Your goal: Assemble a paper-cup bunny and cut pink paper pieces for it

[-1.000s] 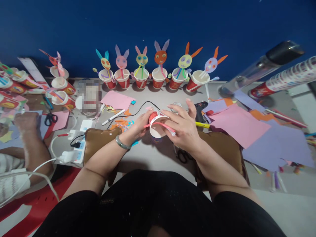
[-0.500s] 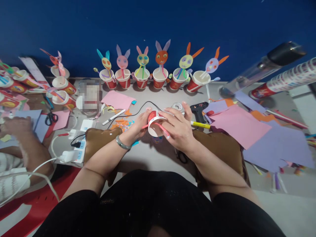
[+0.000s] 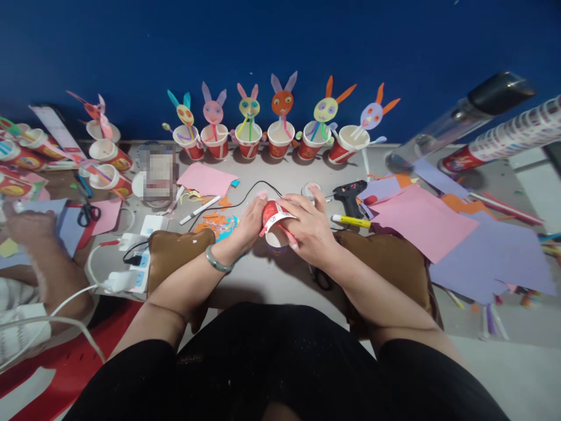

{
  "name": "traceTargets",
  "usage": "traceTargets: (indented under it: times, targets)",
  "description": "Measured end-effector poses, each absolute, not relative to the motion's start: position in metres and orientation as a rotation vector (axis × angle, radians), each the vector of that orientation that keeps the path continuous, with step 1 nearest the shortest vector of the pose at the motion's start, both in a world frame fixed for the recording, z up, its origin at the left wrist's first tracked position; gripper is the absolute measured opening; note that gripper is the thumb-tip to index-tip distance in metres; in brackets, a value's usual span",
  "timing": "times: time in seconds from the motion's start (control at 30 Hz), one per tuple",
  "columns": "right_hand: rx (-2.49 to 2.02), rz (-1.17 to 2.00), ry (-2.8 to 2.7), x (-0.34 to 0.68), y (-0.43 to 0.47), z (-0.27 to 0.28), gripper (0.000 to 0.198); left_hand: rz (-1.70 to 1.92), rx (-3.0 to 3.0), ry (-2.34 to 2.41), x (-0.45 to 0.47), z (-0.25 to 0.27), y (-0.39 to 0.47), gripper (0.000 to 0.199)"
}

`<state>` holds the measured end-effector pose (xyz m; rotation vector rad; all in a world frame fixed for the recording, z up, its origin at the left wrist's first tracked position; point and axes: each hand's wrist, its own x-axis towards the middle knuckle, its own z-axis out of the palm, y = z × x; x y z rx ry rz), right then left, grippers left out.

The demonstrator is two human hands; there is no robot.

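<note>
Between my two hands is a red and white paper cup, its mouth tipped down toward me. My left hand is closed against the cup's left side. On the other side my right hand wraps over the cup, fingers across its top. A thin red strip shows at the cup's rim by my right fingers. Just behind my right hand lie a white roll of tape and a black glue gun. A yellow marker rests to the right.
Several paper cups with rabbit heads, one an orange rabbit head, line the blue wall. Pink paper and purple paper lie at right. Paper scraps and a power strip are at left. A co-worker's hand is far left.
The cup has tipped further, so its mouth faces down more and more of its red side shows. Both my hands have stayed around it. The view has shifted slightly.
</note>
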<state>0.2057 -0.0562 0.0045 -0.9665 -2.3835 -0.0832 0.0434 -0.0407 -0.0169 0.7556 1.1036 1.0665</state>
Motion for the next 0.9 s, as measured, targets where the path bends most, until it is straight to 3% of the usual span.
traceTargets:
  times: [0.33,0.53,0.67,0.8,0.9]
  targets:
    - [-0.97,0.008,-2.233,0.209,-0.05,0.0,0.013,1.025,0.442,1.058,0.04,-0.003,-0.031,0.026]
    - [-1.0,0.343,-2.053,0.225,-0.046,0.021,0.009,0.83,0.627,0.82,0.027,-0.002,-0.028,0.014]
    - [-1.095,0.652,-1.916,0.231,-0.044,0.034,0.002,0.777,0.721,0.769,0.022,-0.004,-0.028,0.03]
    - [-1.111,0.919,-1.743,0.23,-0.041,0.04,0.019,0.725,0.855,0.682,0.02,-0.008,-0.027,0.044]
    - [-1.085,1.034,-1.651,0.228,-0.039,0.042,0.027,0.767,0.863,0.678,0.021,-0.01,-0.028,0.043]
